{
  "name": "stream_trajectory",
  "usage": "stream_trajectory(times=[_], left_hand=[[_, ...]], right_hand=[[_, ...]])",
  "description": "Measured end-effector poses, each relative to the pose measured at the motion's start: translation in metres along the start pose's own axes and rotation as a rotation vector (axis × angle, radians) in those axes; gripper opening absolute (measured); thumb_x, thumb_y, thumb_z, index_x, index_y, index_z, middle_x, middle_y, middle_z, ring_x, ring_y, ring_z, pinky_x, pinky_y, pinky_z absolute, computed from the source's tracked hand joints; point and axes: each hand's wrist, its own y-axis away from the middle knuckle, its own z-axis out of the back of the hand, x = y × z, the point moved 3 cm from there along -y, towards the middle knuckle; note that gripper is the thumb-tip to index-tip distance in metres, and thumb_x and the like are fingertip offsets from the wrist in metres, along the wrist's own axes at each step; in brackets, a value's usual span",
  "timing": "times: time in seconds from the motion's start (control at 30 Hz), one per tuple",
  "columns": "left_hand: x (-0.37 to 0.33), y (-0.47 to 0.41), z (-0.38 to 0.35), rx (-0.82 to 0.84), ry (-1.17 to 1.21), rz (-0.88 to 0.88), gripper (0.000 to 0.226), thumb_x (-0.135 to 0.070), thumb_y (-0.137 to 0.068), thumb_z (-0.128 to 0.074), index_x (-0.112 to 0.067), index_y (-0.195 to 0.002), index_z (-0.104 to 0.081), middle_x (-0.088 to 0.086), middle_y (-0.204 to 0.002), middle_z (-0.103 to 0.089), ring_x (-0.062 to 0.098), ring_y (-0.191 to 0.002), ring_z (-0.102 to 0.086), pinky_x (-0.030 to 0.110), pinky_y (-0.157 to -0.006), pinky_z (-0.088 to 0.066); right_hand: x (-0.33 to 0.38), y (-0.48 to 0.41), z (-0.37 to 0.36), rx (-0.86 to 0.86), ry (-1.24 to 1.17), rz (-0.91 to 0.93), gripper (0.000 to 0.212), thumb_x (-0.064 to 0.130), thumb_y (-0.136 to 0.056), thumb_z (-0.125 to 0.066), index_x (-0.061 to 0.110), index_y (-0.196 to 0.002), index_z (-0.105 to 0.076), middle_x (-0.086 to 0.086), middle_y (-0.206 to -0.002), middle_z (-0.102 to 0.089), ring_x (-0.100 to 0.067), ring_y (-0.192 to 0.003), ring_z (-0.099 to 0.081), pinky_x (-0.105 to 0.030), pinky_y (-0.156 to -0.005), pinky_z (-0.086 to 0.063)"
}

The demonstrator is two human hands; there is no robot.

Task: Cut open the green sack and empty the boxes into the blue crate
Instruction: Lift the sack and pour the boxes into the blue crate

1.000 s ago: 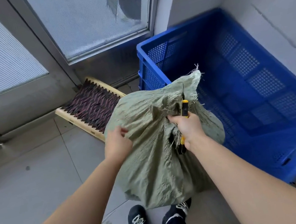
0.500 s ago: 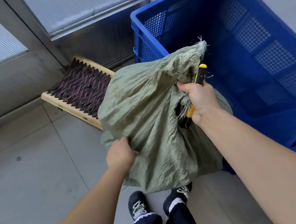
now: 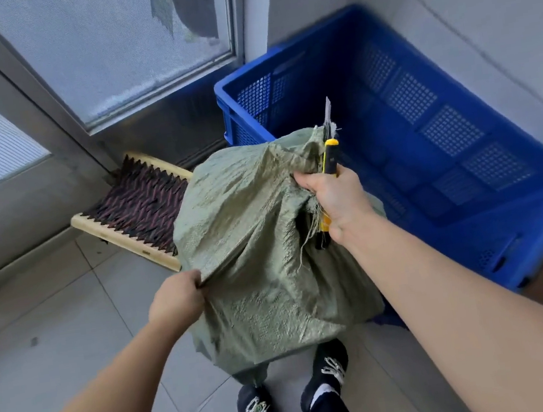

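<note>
**Figure. Sack held at the crate with the blade exposed: points of risk**

The crumpled green woven-plastic sack (image 3: 261,241) hung just outside the near corner of the blue perforated plastic crate (image 3: 447,134), on the side away from its far wall. Whether it touched the crate's rim could not be told. The right hand (image 3: 334,197), at the sack's crate-side edge, was curled round both a bunch of frayed fabric and the yellow-and-black utility knife (image 3: 331,156). The knife's bare steel blade (image 3: 327,108) stood extended and pointed towards the crate's far wall. The left hand (image 3: 175,299), on the sack's side farthest from the crate, pinched a fold of fabric. No boxes showed, either in the sack or in the visible part of the crate.

Probable hazards:
- **Slipped grip:** one hand shared between knife and load could have slipped, letting the sack drop onto the black laced shoes (image 3: 257,408) below it, outside the crate.
- **Exposed blade:** a jerk of the fabric could have swung the open blade towards the opposite forearm.
- **Spilled boxes:** a dark opening showed beneath the right hand, and boxes might have spilled through it short of the crate's rim.
</note>
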Motion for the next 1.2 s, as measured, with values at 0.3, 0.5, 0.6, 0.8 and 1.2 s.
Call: stream_trajectory(times=[0.3, 0.5, 0.6, 0.8, 1.2], left_hand=[[-0.02, 0.025, 0.067, 0.036, -0.103, -0.112, 0.029, -0.006, -0.086, -0.051, -0.016, -0.063, -0.036, 0.005, -0.07, -0.051, 0.026, -0.07, -0.051, 0.031, -0.059, -0.036], [-0.034, 0.048, 0.084, 0.177, -0.14, -0.206, 0.029, -0.019, -0.089, -0.059, -0.019, -0.067, -0.041, 0.0, -0.074, -0.048, 0.022, -0.077, -0.047, 0.028, -0.064, -0.033], [-0.042, 0.057, 0.088, 0.206, -0.131, -0.257, 0.034, -0.021, -0.089, -0.06, -0.022, -0.063, -0.038, -0.004, -0.07, -0.047, 0.021, -0.079, -0.049, 0.028, -0.066, -0.033], [-0.054, 0.071, 0.113, 0.172, -0.132, -0.284, 0.032, -0.022, -0.09, -0.06, -0.021, -0.064, -0.041, -0.003, -0.07, -0.048, 0.022, -0.077, -0.049, 0.028, -0.065, -0.035], [-0.06, 0.102, 0.171, 0.094, -0.142, -0.301, 0.031, -0.023, -0.092, -0.057, -0.019, -0.065, -0.042, -0.002, -0.066, -0.046, 0.016, -0.065, -0.044, 0.029, -0.059, -0.032]], right_hand=[[0.048, 0.024, 0.007, -0.002, -0.022, 0.049, 0.025, 0.01, -0.078, -0.077, 0.008, -0.101, -0.069, -0.009, -0.104, -0.073, -0.028, -0.106, -0.065, -0.05, -0.105, -0.045], [0.058, 0.04, 0.017, 0.012, -0.06, 0.037, 0.039, 0.021, -0.062, -0.08, 0.008, -0.098, -0.07, -0.014, -0.104, -0.073, -0.034, -0.103, -0.066, -0.053, -0.1, -0.047], [0.069, 0.057, 0.028, -0.024, -0.083, 0.048, 0.012, 0.011, -0.076, -0.077, 0.012, -0.082, -0.067, -0.012, -0.094, -0.072, -0.03, -0.095, -0.066, -0.043, -0.092, -0.051], [0.085, 0.079, 0.052, -0.075, -0.085, 0.095, 0.02, 0.008, -0.085, -0.071, 0.015, -0.075, -0.054, -0.002, -0.082, -0.056, -0.014, -0.08, -0.052, -0.036, -0.089, -0.04], [0.124, 0.117, 0.058, -0.043, -0.147, 0.175, 0.022, 0.009, -0.086, -0.069, 0.015, -0.074, -0.051, -0.001, -0.081, -0.056, -0.012, -0.079, -0.05, -0.038, -0.094, -0.039]])
